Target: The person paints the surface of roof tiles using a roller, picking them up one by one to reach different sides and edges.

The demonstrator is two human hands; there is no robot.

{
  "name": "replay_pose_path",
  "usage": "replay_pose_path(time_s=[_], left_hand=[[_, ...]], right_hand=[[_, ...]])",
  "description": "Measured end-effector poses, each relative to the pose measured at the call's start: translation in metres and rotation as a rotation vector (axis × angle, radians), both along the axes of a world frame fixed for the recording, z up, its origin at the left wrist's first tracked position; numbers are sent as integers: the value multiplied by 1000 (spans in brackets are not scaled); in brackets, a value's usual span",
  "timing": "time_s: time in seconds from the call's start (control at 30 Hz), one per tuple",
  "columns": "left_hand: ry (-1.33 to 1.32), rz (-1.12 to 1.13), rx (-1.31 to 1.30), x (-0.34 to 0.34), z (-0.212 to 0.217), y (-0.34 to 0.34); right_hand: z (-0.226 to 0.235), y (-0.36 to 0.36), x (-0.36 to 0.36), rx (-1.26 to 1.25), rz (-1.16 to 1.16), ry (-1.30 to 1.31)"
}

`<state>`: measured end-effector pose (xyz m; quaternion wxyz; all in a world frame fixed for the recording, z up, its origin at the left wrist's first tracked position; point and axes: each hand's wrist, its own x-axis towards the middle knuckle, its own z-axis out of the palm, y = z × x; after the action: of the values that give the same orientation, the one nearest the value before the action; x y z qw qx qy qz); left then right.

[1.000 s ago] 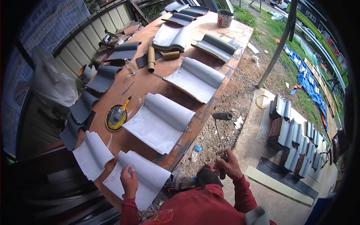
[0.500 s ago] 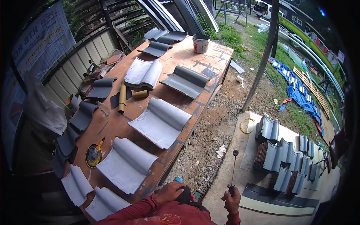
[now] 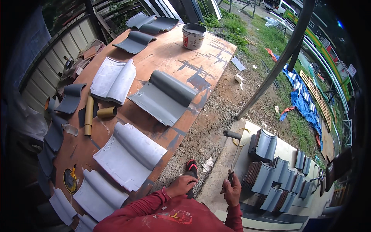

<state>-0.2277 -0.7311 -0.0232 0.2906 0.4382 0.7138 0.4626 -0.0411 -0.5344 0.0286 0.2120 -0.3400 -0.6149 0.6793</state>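
Note:
A small paint roller (image 3: 232, 134) with a grey roller head and thin wire frame stands up from my right hand (image 3: 231, 188), which is closed round its dark handle. My left hand (image 3: 181, 185) rests against my dark-trousered leg with its fingers loosely bent and nothing seen in it. To the left, wavy roof tiles lie on the wooden table (image 3: 162, 54). Nearest is a pale tile (image 3: 129, 156); beyond it lies a grey-coated tile (image 3: 164, 98). A paint bucket (image 3: 193, 36) holding grey paint stands at the table's far end.
Stacked grey tiles (image 3: 266, 178) sit on a pale slab at right. A metal post (image 3: 276, 63) rises beyond the gravel (image 3: 206, 141). Cardboard tubes (image 3: 89, 116) and a round yellow-rimmed lid (image 3: 70, 180) lie on the table. A blue tarp (image 3: 299, 102) is spread on the grass.
My view has moved forward along the table, so the bucket and grey tile appear nearer. The roller head has turned sideways. A foot in a red-strapped slipper now shows on the gravel.

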Motion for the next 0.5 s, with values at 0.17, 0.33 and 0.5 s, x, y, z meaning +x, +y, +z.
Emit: replay_pose_path(time_s=[0.17, 0.33, 0.5], left_hand=[[17, 141, 108, -102, 81, 98], [-80, 408, 228, -181, 96, 119], [-227, 714, 90, -212, 83, 141]], right_hand=[[67, 123, -114, 122, 72, 99], [87, 218, -193, 238, 125, 48], [101, 314, -308, 203, 207, 143]])
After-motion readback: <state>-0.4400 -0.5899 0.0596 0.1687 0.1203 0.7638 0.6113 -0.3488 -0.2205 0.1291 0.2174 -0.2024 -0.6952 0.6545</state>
